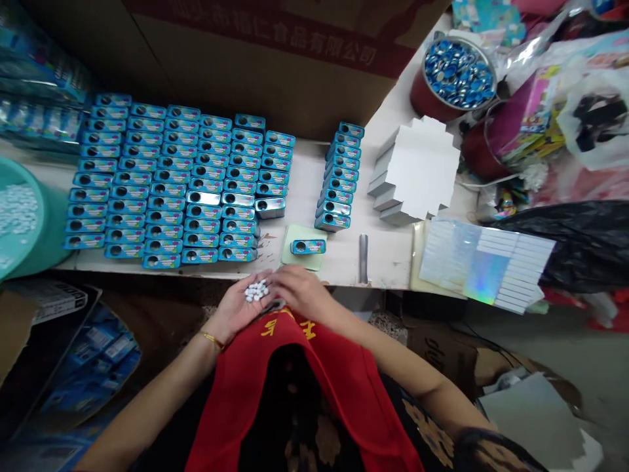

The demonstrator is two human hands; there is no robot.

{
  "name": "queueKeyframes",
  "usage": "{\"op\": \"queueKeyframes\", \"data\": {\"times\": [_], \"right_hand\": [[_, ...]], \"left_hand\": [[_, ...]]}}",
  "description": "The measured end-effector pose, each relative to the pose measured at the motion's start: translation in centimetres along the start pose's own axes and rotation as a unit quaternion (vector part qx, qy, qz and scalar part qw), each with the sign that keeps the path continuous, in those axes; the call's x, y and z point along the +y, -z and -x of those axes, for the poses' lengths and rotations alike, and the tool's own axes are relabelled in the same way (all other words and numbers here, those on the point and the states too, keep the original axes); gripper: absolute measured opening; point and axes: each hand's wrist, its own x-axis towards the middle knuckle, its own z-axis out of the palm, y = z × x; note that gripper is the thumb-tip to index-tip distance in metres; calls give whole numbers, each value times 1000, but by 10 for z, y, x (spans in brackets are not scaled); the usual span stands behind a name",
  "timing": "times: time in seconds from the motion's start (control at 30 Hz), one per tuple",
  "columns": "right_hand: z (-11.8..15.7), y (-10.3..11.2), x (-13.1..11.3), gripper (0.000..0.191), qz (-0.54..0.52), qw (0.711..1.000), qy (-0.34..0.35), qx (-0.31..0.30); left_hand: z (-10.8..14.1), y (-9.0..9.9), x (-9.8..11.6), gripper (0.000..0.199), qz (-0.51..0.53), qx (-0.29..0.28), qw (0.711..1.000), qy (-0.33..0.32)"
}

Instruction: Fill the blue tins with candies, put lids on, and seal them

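My left hand is palm up at the table's front edge, cupping a small heap of white tablets. Close against its fingertips is my right hand, its fingers bent and drawn together; whatever lies between them is hidden. Just beyond both hands, a single blue tin with a dark round hole rests on a pale green pad. Similar blue tins stand in packed rows to the left. Another column of blue tins runs back on the right.
A teal bucket at left contains white tablets. A large carton blocks the back. To the right are a metal strip, stacked white card, shiny sticker sheets and a red pot full of blue caps.
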Motion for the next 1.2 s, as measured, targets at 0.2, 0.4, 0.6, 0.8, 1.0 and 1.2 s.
{"op": "queueKeyframes", "data": {"times": [0.2, 0.4, 0.6, 0.8, 1.0, 1.2], "right_hand": [[-18, -45, -25, 19, 136, 974, 82, -159], [-18, -46, -28, 11, 120, 972, 108, -172], [-11, -48, -21, 13, 97, 982, 104, -124], [-5, -46, -15, 14, 70, 986, 79, -128], [4, -24, 0, 18, -52, 997, 45, 31], [-3, 12, 44, 12, -60, 971, -76, 219]], "left_hand": [[7, 17, -6, 21, 14, 67, 998, 5], [14, 24, -4, 29, -1, 61, 998, -19], [10, 21, -5, 19, 9, 37, 999, 7], [5, 15, -8, 18, 6, 49, 998, 29], [6, 13, -12, 18, -11, 69, 998, 3], [11, 15, -12, 14, -15, 86, 996, 8]]}}
